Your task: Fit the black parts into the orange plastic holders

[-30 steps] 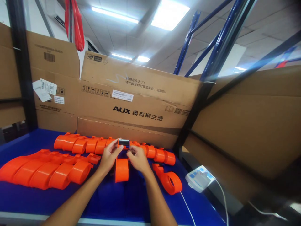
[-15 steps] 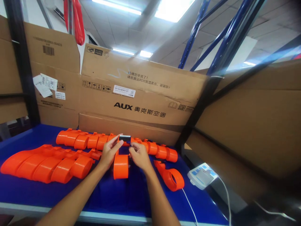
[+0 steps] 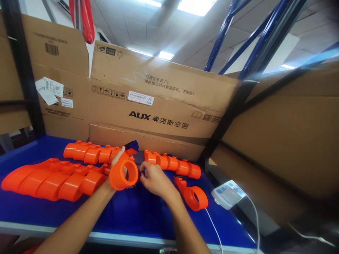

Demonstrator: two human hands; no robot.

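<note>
My left hand [image 3: 118, 158] is closed on an orange rolled strap [image 3: 118, 176], its round loop turned toward me and its dark blue-black end tilted up to the right. Most of the left fingers are hidden behind the roll. Just right of it, my right hand [image 3: 156, 178] is held low over the blue table with its fingers curled in. Whatever those fingers may hold is hidden. A dark box-like object [image 3: 138, 157] stands behind, between the two hands. One more orange rolled strap [image 3: 194, 197] lies to the right of my right forearm.
Orange rolls line the back left [image 3: 91, 152], front left [image 3: 50, 181] and back right [image 3: 172, 163] of the blue table [image 3: 137, 215]. A white device [image 3: 228, 194] with a cable sits at the right edge. Cardboard panels [image 3: 159, 106] and dark posts [image 3: 222, 116] surround the table.
The orange rolled strap has turned in my left hand and moved left, its dark end swinging upward. My right hand has come away from it and sunk slightly.
</note>
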